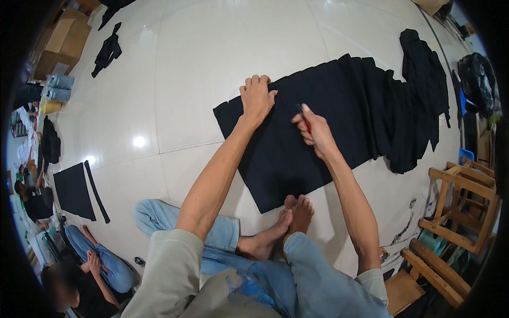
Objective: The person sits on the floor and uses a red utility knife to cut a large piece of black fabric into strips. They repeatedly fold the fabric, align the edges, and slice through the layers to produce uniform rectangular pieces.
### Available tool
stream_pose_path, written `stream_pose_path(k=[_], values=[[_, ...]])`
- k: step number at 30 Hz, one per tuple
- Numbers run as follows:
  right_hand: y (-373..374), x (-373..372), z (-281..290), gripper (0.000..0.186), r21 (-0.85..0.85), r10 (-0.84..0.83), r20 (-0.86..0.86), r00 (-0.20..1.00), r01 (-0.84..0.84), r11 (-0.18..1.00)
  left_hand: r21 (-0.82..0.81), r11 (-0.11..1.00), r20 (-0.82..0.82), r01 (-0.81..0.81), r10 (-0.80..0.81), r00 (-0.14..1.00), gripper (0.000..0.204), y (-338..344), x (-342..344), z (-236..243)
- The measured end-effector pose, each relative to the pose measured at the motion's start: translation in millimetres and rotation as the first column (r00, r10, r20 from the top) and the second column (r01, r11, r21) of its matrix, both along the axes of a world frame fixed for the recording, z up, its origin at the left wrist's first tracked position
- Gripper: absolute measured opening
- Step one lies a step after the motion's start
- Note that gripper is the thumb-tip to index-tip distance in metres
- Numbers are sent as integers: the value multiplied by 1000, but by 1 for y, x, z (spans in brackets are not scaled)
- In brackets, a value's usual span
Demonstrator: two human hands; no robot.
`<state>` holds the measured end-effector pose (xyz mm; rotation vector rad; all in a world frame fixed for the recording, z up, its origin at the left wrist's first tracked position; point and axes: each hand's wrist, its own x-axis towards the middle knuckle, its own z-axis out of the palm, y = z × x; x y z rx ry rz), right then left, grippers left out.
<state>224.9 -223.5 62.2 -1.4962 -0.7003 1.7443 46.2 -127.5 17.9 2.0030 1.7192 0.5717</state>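
A long piece of black cloth point(297, 143) lies on the floor in front of me, smooth at its left part and bunched in folds toward the right. My left hand point(257, 98) is at its far edge, fingers bent over the edge and thumb lying on the cloth. Over the middle of the cloth, my right hand point(316, 130) is closed around a small red-handled tool point(306, 121) with a thin dark tip pointing up. The tool's exact kind is blurred and partly hidden by the fingers. My bare feet point(286, 222) rest by the cloth's near edge.
Wooden stools point(461, 206) stand at the right, near a black plastic bag point(477, 79). Cut black pieces point(74, 193) lie on the pale tiled floor point(185, 69) at left. Cardboard boxes point(63, 40) are at the far left. Another person point(90, 281) sits at the lower left.
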Motion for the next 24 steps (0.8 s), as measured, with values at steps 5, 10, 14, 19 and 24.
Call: stream_pose_path(k=[5, 10, 14, 19, 24], values=[[65, -24, -20, 53, -41, 60, -28, 998, -61, 997, -183, 983, 68, 7, 6, 998, 26, 22, -11, -2], [85, -24, -32, 52, -53, 100, 71, 992, -97, 994, -248, 965, 182, 83, -37, 983, 25, 30, -18, 1], [87, -22, -31, 51, -69, 123, 77, 989, -118, 991, -314, 948, 208, 47, 20, 978, 28, 30, -16, 11], [93, -22, -28, 52, -83, 147, 114, 983, -138, 987, -247, 969, 297, -22, 97, 950, 22, 19, -15, 8], [96, -23, -32, 52, -65, 163, 113, 980, -157, 986, -246, 967, 367, -62, 152, 918, 24, 16, -16, 5]])
